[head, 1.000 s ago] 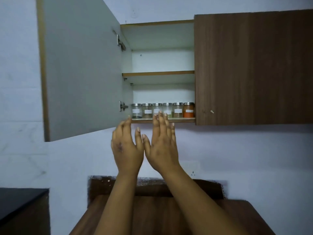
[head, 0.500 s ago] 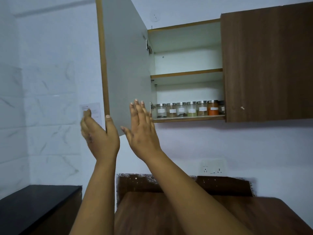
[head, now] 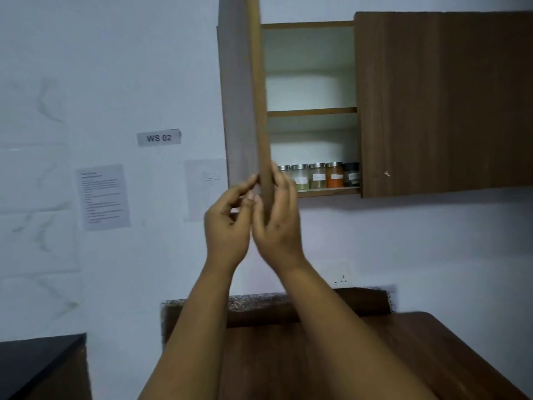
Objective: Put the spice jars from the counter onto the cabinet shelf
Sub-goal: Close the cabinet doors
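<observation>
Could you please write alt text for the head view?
Both hands, left hand and right hand, hold the lower edge of an open cabinet door. Behind it, spice jars stand in a row on the bottom shelf.

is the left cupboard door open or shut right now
Open, partway. The left cabinet door stands edge-on to the camera, both hands at its lower edge, and the spice jars on the bottom shelf show behind it.

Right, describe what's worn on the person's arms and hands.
Nothing is worn that shows. Both forearms are bare to the bottom of the frame: no sleeves, no gloves, no watch or bangle. No rings are visible on the left hand or the right hand, though some fingers are partly hidden.
</observation>
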Motion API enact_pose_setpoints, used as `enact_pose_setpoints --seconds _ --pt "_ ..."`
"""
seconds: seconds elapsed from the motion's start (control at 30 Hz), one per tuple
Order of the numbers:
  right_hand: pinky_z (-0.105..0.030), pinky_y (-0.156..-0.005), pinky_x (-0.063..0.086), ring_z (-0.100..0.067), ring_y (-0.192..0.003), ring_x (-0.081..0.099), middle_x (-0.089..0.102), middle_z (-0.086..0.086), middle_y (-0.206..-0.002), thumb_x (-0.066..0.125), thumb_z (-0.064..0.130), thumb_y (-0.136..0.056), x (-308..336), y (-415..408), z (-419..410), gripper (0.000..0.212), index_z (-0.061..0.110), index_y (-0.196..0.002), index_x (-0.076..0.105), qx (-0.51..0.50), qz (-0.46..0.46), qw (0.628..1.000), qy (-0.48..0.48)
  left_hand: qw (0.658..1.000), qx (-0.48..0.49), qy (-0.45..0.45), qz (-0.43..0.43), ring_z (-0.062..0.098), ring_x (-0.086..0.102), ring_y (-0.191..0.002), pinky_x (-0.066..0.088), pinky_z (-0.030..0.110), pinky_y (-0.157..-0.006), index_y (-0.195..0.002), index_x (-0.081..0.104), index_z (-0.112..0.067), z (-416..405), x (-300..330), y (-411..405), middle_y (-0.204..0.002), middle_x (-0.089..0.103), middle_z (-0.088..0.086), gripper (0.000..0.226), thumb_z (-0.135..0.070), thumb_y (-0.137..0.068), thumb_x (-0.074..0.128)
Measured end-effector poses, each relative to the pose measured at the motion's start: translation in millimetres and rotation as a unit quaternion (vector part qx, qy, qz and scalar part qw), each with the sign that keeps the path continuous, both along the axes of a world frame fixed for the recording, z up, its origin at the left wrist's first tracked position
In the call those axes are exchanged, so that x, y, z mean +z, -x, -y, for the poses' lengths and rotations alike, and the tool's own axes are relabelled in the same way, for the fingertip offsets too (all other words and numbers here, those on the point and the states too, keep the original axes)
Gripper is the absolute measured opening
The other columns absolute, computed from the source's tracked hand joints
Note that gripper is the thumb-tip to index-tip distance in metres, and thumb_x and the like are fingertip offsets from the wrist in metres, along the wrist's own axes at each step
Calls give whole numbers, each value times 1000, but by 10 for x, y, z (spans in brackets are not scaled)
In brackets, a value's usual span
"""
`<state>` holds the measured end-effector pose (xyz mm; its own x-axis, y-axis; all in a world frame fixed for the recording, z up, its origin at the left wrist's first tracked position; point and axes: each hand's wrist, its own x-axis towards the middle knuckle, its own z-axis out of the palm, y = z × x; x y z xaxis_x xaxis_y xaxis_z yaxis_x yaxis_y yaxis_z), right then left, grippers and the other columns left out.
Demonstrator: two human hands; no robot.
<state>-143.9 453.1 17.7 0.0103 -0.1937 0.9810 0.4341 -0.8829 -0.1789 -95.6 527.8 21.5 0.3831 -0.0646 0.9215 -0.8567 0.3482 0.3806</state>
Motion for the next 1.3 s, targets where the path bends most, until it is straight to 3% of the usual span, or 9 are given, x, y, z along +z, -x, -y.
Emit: enact_pose_setpoints --seconds 0.1,0.23,0.33,0.43,0.5,0.7,0.83,1.0,1.3 --pt "-9 -104 35 -8 -124 44 46 -16 -135 52 2 -96 -13 145 572 46 -3 -141 42 -81 35 996 -6 993 23 -60 103 4 54 -124 49 23 -99 -134 56 -21 580 -47 -57 -137 57 -6 38 -12 -96 56" --pt "-6 -93 40 -5 -115 48 47 -16 -133 49 10 -99 -65 258 1423 46 1 -143 40 -186 15 982 13 976 95 -108 162 13 35 -139 23 15 -113 -147 39 -24 1471 -195 -11 -156 33 -3 46 -28 -101 38" --pt "-20 -80 48 -17 -110 56 50 -10 -133 46 26 -101 -155 282 2201 53 11 -150 32 -276 -59 959 36 974 117 -116 157 20 30 -142 30 34 -113 -148 36 -26 2162 -333 -7 -159 27 -2 48 -31 -101 34" --pt "-26 -82 51 -19 -114 55 49 -8 -136 42 33 -101 -200 213 2928 54 14 -151 30 -320 -112 940 41 964 167 -139 153 24 29 -144 38 50 -109 -148 38 -26 2856 -390 -159 -159 27 0 47 -29 -101 42" --pt "-34 -89 53 -23 -120 51 46 -10 -139 40 34 -101 -183 103 3384 55 13 -151 29 -338 -151 928 38 953 194 -167 161 26 23 -147 31 56 -112 -150 35 -25 3353 -413 -310 -160 24 2 50 -25 -101 47" --pt "-40 -120 21 -19 -149 16 18 -7 -162 26 41 -97 -57 -404 4333 67 10 -155 15 -317 -226 919 71 912 314 -184 187 24 8 -149 5 58 -115 -154 21 -21 4325 -373 -825 -162 16 2 59 -28 -98 36" --pt "-37 -121 -4 -15 -150 -13 -9 -5 -163 27 39 -102 -100 -768 4740 68 11 -156 -3 -349 -218 909 71 887 368 -209 184 25 1 -150 0 58 -114 -156 13 -20 4696 -373 -1127 -163 9 3 63 -31 -98 35" --pt "-42 -121 -5 -20 -149 -15 -12 -10 -163 28 44 -101 -73 -1114 5088 73 8 -155 -4 -372 -232 897 61 865 402 -238 182 23 -5 -151 -6 57 -115 -156 9 -18 4936 -352 -1406 -164 2 2 65 -30 -100 40" --pt "-44 -122 0 -22 -151 -7 -3 -13 -163 28 36 -100 -91 -1346 5302 68 4 -155 5 -364 -197 906 87 854 421 -244 184 20 -14 -150 -17 50 -116 -156 3 -15 5097 -339 -1629 -164 -8 1 61 -33 -101 23"
